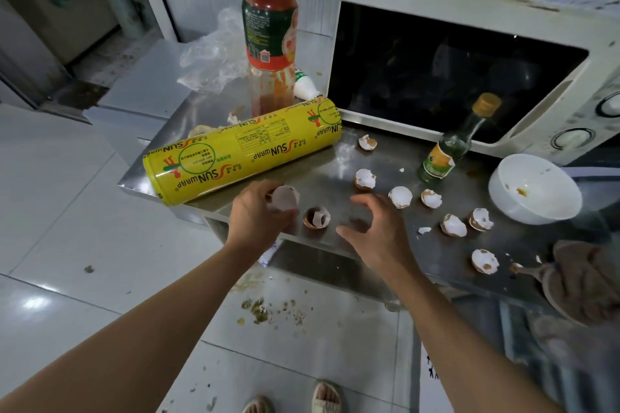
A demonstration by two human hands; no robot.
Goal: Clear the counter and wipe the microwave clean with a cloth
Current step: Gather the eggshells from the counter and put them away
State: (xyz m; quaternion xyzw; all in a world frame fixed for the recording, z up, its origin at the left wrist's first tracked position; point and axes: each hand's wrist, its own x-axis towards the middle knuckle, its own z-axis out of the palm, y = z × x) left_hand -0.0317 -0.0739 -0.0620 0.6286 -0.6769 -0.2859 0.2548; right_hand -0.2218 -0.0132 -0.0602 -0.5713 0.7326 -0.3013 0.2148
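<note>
So the steel counter (339,157) is littered with eggshell halves. Left hand (258,214) is gripping one eggshell piece (285,198) right by the front edge, fingers curled around it. Another brown shell half (316,218) sits on the counter just beside that hand, very close to the front lip. Right hand (372,228) hovers over the counter with fingers spread and loosely bent, holding nothing; the bare patch of steel under it is about the only open spot up front.

More shells (400,197) trail off to the right, a couple of them near the front edge too. The yellow cling wrap roll (245,152) lies diagonally across the left corner, its near end poking right at the counter's corner. Behind it stands a tall sauce bottle (270,30) with an orange cap. The microwave (469,54) takes up the back right, door shut, top spattered with brown spots. A small glass bottle (453,144) stands just in front of it, and a white bowl (533,188) sits to the right. A brown cloth (583,278) lies at the far right front edge
</note>
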